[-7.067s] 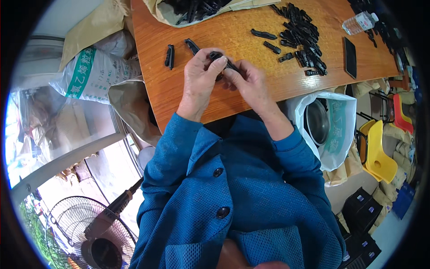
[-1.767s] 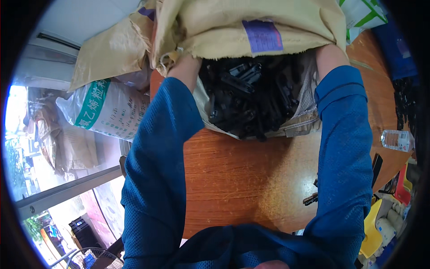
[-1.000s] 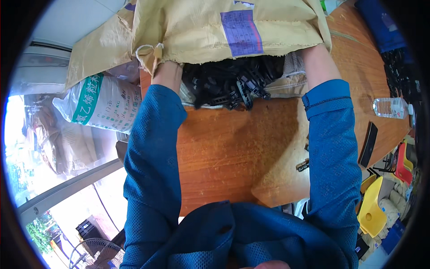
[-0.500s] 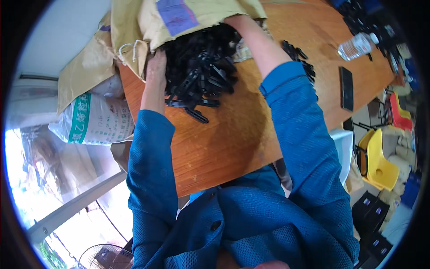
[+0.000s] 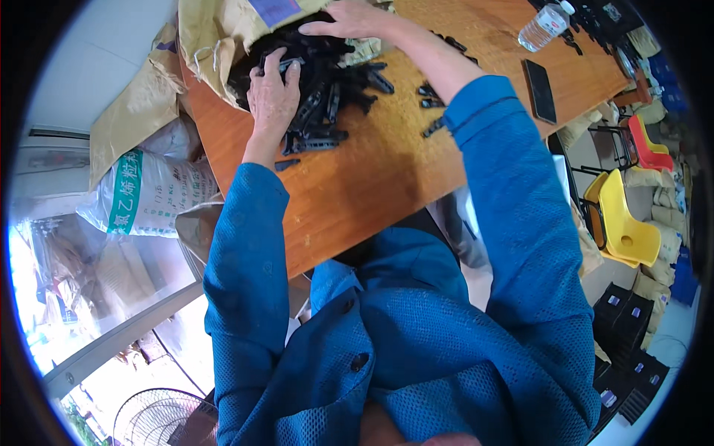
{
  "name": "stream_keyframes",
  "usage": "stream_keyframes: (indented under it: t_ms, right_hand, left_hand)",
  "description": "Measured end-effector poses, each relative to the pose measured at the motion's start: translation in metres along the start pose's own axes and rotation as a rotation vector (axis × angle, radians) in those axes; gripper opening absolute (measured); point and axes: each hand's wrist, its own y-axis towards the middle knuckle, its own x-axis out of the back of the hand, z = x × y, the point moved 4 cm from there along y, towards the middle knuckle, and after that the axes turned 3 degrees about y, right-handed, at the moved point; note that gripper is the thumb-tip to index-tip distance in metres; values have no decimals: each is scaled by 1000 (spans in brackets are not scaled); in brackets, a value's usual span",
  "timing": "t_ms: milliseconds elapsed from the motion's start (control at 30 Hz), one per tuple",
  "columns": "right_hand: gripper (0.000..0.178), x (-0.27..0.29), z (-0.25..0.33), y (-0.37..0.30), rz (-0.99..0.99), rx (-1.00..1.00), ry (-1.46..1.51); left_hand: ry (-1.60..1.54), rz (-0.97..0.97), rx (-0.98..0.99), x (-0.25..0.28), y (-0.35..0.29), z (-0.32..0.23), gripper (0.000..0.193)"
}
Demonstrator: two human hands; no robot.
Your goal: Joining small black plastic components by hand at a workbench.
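Note:
A heap of small, slim black plastic parts (image 5: 321,104) spills from the mouth of a tan sack (image 5: 216,37) onto the wooden table. Over the heap's left side lies my left hand (image 5: 274,97), its fingers apart among the parts; one part shows by the fingertips, but no grip on it can be seen. At the far side, my right hand (image 5: 353,18) reaches across the top of the heap by the sack's mouth, fingers stretched out. A few loose parts lie near the table's near edge and beneath my right forearm.
On the table (image 5: 357,201), a clear water bottle (image 5: 545,28) and a black phone (image 5: 539,91) lie to the right. White printed sacks (image 5: 156,189) stand left of the table. Yellow chairs (image 5: 626,219) and black crates (image 5: 625,320) are at the right.
Both hands have come out from inside the sack and show on top of the heap. The sack's mouth has drawn back, leaving more parts uncovered and spread toward the left.

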Motion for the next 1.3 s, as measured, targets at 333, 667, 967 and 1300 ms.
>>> stream_keyframes:
  t_ms: [333,667,967,1300]
  right_hand:
    - [32,47,-28,-218,19,-169,47]
    - [22,-12,24,-273,36,235,-481]
    - [25,-44,55,-259,-424,115,149]
    - [18,-75,58,-272,-593,56,-20]
  left_hand:
    - [22,-176,-203,0,-32,-5,30]
    - [-173,-306,14,31,-71,-17,19]
    - [-588,-171,303,29,-142,-14,16]
    - [-153,-132,-113,39,-226,-31,17]
